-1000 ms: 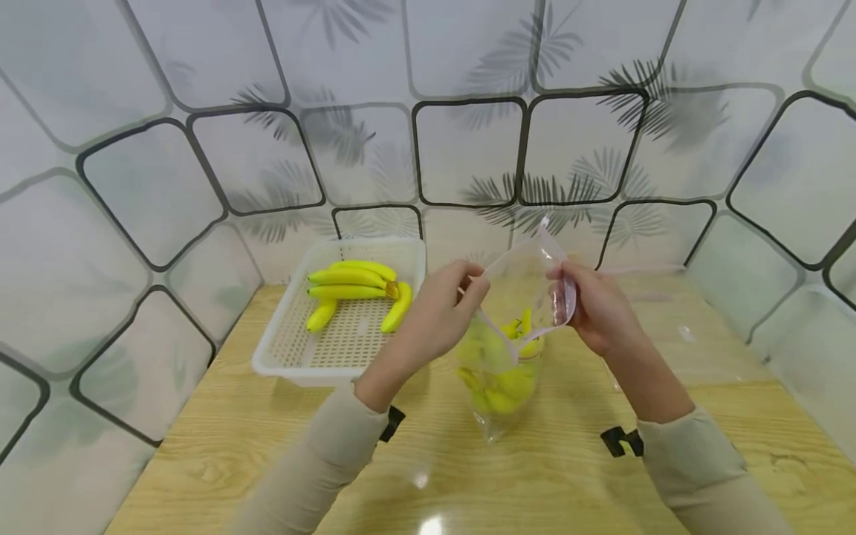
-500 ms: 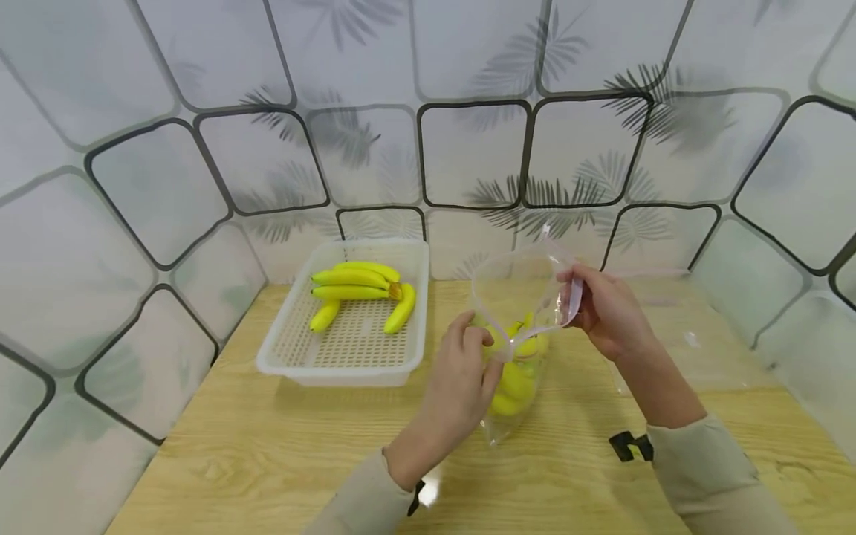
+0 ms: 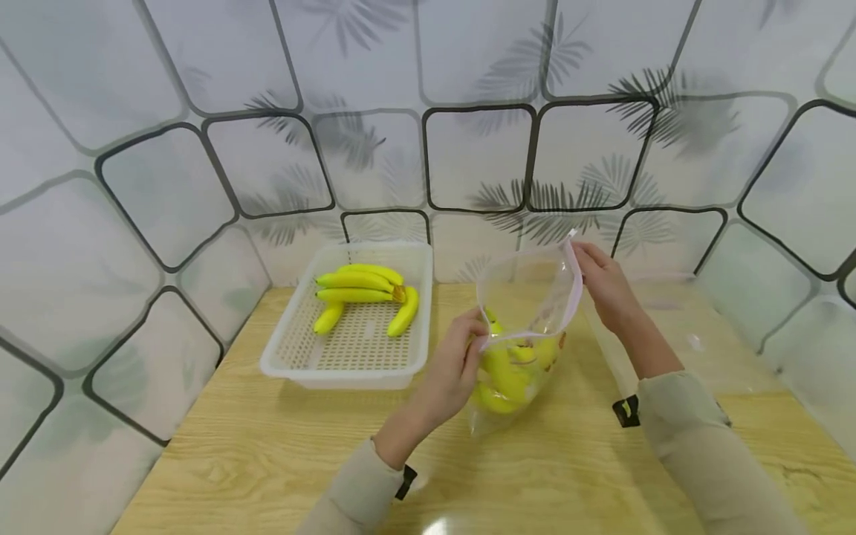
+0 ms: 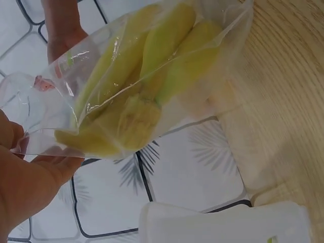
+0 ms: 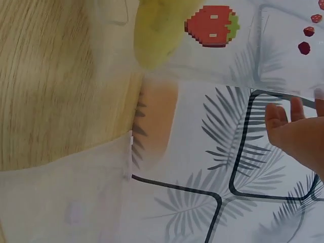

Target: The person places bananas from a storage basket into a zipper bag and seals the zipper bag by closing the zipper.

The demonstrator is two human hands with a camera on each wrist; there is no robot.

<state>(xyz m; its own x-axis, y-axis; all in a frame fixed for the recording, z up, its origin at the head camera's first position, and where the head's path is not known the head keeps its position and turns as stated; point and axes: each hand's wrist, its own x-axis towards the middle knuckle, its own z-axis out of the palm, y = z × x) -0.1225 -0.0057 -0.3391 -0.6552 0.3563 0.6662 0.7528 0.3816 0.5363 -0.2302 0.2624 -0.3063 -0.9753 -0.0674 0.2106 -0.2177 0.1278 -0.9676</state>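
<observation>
A clear zip bag (image 3: 574, 301) with a pinkish zip edge stands on the wooden table, its mouth spread wide. Inside it lie several yellow bananas (image 3: 504, 379), also seen through the plastic in the left wrist view. My left hand (image 3: 449, 375) pinches the left side of the bag's mouth, thumb on one side and fingers behind. At the upper right corner of the mouth, my right hand (image 3: 605, 290) holds the zip edge; its fingertips are partly hidden. The right wrist view shows a pixel strawberry print (image 5: 211, 26) on the bag.
Left of the bag is a white perforated basket (image 3: 348, 375) holding a bunch of bananas (image 3: 357, 286) and loose ones beside it. Another clear bag (image 3: 695, 357) lies flat at the right. Patterned cloth walls (image 3: 478, 160) enclose the table's back and sides.
My left hand let go of the rim, dipped toward the front, then took hold of the left edge again. My right hand moved slightly up and right, and the mouth is wider.
</observation>
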